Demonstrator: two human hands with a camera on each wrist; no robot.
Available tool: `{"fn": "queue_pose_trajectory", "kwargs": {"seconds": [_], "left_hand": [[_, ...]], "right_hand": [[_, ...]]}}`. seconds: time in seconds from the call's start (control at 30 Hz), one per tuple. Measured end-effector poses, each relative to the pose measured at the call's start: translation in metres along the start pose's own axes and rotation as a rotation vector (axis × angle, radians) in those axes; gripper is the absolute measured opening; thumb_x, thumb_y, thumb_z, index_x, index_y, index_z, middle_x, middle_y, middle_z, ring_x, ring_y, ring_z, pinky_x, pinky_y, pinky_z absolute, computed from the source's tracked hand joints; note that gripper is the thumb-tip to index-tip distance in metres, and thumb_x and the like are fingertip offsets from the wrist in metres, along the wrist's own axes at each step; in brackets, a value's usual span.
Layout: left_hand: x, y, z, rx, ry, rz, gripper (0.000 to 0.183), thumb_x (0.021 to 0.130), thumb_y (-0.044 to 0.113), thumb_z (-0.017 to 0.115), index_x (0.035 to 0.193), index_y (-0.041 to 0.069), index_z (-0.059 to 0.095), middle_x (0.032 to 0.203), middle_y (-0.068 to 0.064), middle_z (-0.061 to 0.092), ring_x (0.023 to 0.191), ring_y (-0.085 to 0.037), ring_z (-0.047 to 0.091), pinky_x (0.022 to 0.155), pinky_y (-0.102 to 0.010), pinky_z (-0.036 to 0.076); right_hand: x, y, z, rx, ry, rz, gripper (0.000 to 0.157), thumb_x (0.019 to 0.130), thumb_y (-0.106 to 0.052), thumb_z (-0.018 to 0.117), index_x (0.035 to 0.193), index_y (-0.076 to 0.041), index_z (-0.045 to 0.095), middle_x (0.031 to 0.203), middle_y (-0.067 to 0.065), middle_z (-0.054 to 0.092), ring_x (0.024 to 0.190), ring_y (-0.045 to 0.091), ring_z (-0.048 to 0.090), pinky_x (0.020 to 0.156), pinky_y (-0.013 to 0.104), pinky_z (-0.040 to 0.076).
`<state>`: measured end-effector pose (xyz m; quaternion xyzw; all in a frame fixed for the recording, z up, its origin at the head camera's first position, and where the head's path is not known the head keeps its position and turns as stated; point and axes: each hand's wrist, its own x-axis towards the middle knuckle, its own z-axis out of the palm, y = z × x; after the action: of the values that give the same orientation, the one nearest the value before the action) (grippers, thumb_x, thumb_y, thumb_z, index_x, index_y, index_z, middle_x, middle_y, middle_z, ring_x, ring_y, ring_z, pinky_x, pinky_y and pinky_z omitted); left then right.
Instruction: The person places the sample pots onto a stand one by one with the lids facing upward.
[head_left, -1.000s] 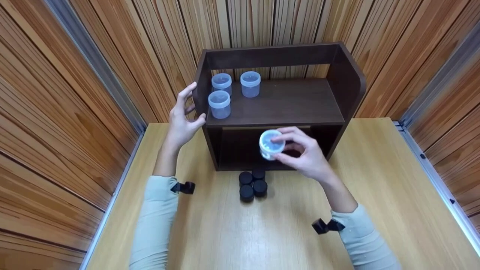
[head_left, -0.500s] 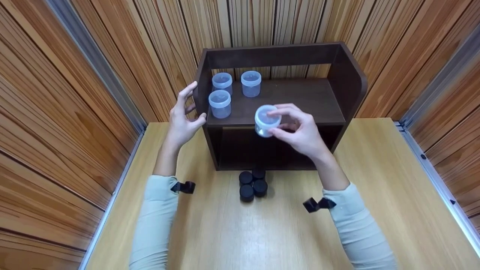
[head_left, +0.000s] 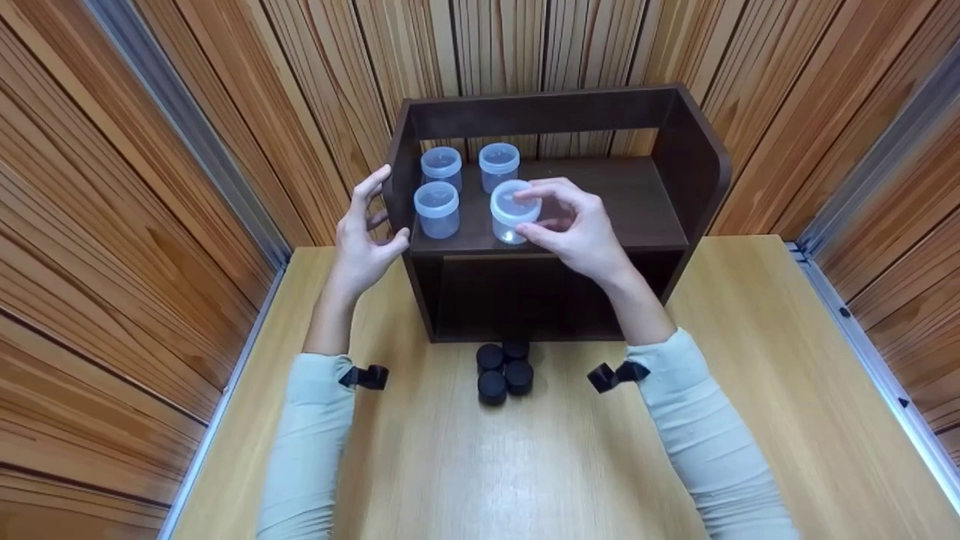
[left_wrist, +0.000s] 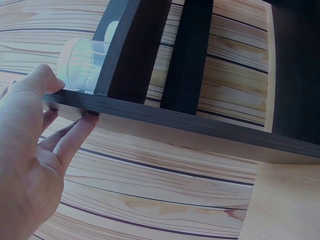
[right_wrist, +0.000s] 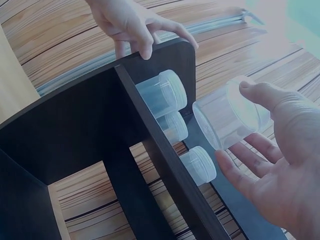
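My right hand point(head_left: 576, 225) holds a translucent plastic jar point(head_left: 507, 214) between thumb and fingers, near the front of the upper board of a dark brown shelf point(head_left: 592, 202). In the right wrist view, that jar point(right_wrist: 225, 115) hangs apart from the board. Three similar jars stand on the board's left part: a front one point(head_left: 437, 210), one behind it point(head_left: 441, 166) and one point(head_left: 499, 166) at the back, right of it. My left hand point(head_left: 361, 244) grips the shelf's left side panel, thumb at the front edge and fingers against the outer face point(left_wrist: 115, 120).
Several short black cylinders point(head_left: 505, 373) stand in a cluster on the light wooden table point(head_left: 480, 465), just before the shelf. The shelf's lower compartment point(head_left: 525, 300) opens toward me. Wood-patterned walls point(head_left: 502, 45) enclose the table at the back and sides.
My right hand has carried the jar up and away from me, from before the lower compartment to the upper board, slightly leftward. The left hand has kept its place on the shelf.
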<state>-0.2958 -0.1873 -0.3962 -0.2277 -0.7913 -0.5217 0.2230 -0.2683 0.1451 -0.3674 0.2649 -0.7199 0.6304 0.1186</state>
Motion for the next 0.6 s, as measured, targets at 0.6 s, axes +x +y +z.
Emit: {"fn": "queue_pose_trajectory", "kwargs": {"seconds": [0.6], "left_hand": [[0.001, 0.000, -0.001, 0.003, -0.021, -0.010, 0.081, 0.094, -0.004, 0.073, 0.167, 0.011, 0.042, 0.161, -0.021, 0.058, 0.152, -0.034, 0.062, 0.099, -0.052, 0.070]], "right_hand": [[0.037, 0.019, 0.011, -0.090, 0.030, 0.049, 0.038, 0.096, -0.001, 0.085, 0.132, 0.006, 0.076, 0.135, 0.021, 0.072, 0.120, 0.022, 0.072, 0.102, 0.022, 0.061]]}}
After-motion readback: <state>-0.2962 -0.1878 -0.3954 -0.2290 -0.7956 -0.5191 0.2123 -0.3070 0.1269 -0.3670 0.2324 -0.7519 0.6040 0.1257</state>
